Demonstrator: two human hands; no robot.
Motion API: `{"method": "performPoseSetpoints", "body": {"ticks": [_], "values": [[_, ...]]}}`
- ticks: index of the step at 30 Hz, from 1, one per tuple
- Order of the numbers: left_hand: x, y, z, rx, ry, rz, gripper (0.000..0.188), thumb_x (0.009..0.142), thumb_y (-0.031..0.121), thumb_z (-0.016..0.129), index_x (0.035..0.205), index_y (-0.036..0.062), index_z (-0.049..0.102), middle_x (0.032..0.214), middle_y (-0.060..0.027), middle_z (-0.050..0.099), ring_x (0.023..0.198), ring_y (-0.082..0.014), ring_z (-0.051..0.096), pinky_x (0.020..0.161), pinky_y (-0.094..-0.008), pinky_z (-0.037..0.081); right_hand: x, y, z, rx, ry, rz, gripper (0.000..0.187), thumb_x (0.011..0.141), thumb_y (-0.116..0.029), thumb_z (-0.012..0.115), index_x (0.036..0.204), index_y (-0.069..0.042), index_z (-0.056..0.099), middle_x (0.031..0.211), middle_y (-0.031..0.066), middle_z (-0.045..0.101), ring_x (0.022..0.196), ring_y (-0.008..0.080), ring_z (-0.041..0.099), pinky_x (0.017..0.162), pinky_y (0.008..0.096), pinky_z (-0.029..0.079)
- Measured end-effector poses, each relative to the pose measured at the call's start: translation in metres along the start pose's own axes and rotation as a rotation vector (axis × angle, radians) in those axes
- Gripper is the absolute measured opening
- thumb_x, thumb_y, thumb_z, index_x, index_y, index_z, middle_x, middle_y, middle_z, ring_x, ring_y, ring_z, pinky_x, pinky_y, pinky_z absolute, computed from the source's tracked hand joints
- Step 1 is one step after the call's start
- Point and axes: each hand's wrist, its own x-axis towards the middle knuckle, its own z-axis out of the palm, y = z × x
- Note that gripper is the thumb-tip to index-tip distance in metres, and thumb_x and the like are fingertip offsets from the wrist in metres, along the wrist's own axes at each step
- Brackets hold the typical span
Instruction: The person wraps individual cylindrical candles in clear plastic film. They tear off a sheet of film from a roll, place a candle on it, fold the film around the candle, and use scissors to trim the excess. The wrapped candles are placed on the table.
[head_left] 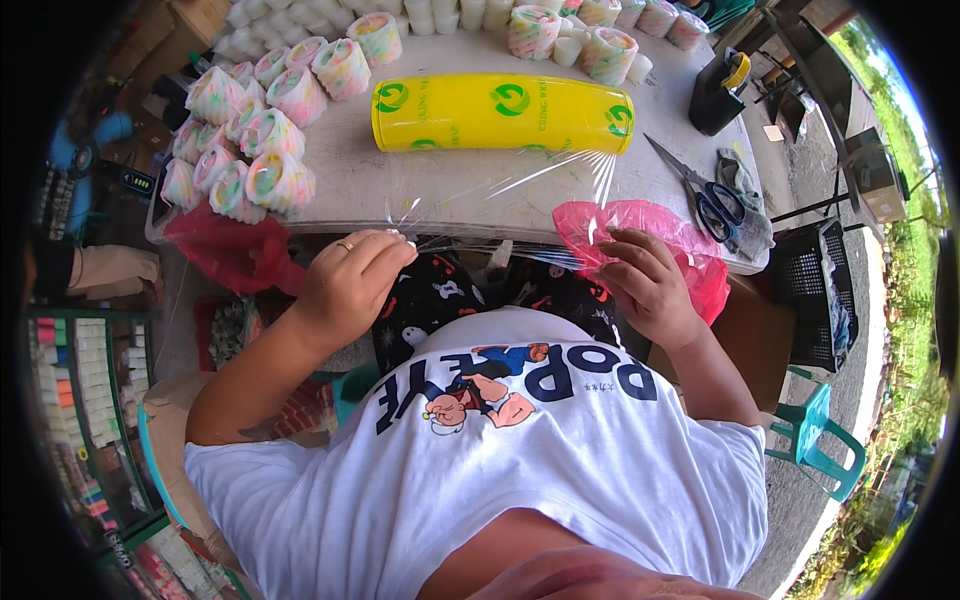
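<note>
A yellow roll (505,118) of cling film lies across the table in front of me. Clear cling film (598,172) runs from its near right side down toward the table's front edge, bunched into shiny streaks. At that edge my left hand (352,272) pinches the film between thumb and fingertips. My right hand (640,278) has its fingers curled on the film's other side, beside a pink plastic bag (705,280). Between both hands the film is stretched and hard to see. Dark-handled scissors (712,200) lie open to the right, partly on a grey cloth (748,230).
Several colourful wrapped cups (270,135) are stacked at the table's left, above a red plastic bag (240,248). White plastic cups (275,40) line the back. A black bin (716,98) with tape stands far right. Beyond the table are a black crate (812,300) and a green stool (815,435).
</note>
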Motion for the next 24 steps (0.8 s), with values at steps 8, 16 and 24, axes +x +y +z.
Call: {"method": "performPoseSetpoints", "body": {"ticks": [8, 16, 24], "values": [[-0.069, -0.009, 0.080, -0.017, -0.788, -0.046, 0.032, 0.087, 0.019, 0.054, 0.114, 0.0037, 0.060, 0.120, -0.0151, 0.059, 0.117, -0.0299, 0.054, 0.095, -0.0401, 0.045, -0.067, -0.007, 0.049, -0.318, -0.366, 0.110, 0.038, 0.076, -0.015, 0.064, 0.114, -0.011, 0.063, 0.114, 0.0054, 0.059, 0.118, 0.0276, 0.051, 0.108, 0.0658, 0.016], [0.059, 0.034, 0.164, -0.052, -0.092, 0.657, 0.045, 0.086, 0.017, 0.045, 0.128, 0.0042, 0.051, 0.134, -0.0110, 0.050, 0.128, -0.0233, 0.044, 0.108, -0.0411, 0.034, 0.123, 0.012, 0.024, -0.391, -0.025, -0.088, 0.079, 0.073, -0.030, 0.074, 0.142, -0.032, 0.035, 0.131, 0.0137, 0.047, 0.121, 0.0331, 0.044, 0.101, 0.0500, 0.033], [0.089, 0.023, 0.177, 0.015, -0.255, 0.710, 0.047, 0.090, 0.022, 0.037, 0.135, 0.0091, 0.043, 0.144, -0.0108, 0.039, 0.134, -0.0233, 0.037, 0.113, -0.0429, 0.023, 0.172, 0.056, 0.042, -0.345, -0.255, 0.044, 0.089, 0.069, -0.039, 0.076, 0.145, -0.034, 0.028, 0.133, 0.0149, 0.046, 0.124, 0.0332, 0.044, 0.102, 0.0489, 0.034]]}}
